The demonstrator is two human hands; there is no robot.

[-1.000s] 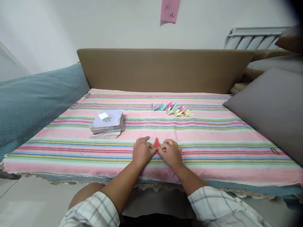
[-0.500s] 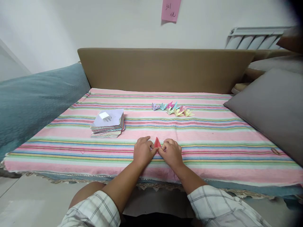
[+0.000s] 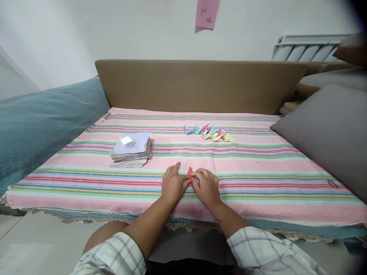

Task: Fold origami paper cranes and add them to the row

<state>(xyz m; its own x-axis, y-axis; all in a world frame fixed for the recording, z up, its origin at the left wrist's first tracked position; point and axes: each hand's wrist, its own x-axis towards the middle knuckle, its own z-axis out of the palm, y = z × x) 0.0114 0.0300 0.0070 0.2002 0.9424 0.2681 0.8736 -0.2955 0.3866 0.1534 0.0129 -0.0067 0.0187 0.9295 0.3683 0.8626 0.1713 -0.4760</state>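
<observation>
A small red piece of folded paper [image 3: 190,171] is pinched between both hands, just above the striped cloth, its point directed away from me. My left hand [image 3: 173,184] grips its left side with thumb and a finger, while another finger sticks out forward. On the other side, my right hand [image 3: 207,186] has thumb and fingertips closed on the paper. The fingers cover most of its lower part. Beyond the hands, several folded paper cranes [image 3: 216,136] in purple, blue, pink and yellow sit in a cluster.
Left of the hands is a stack of square paper [image 3: 131,158] with a white charger plug [image 3: 127,141] on top. A grey cushion [image 3: 327,130] leans at the right, near a small brownish loop [image 3: 333,184]. The striped cloth [image 3: 243,210] covers the seat before a brown backrest [image 3: 200,86].
My right fingers have shifted slightly left over the red paper and now cover more of it. The left hand's outstretched finger points more forward.
</observation>
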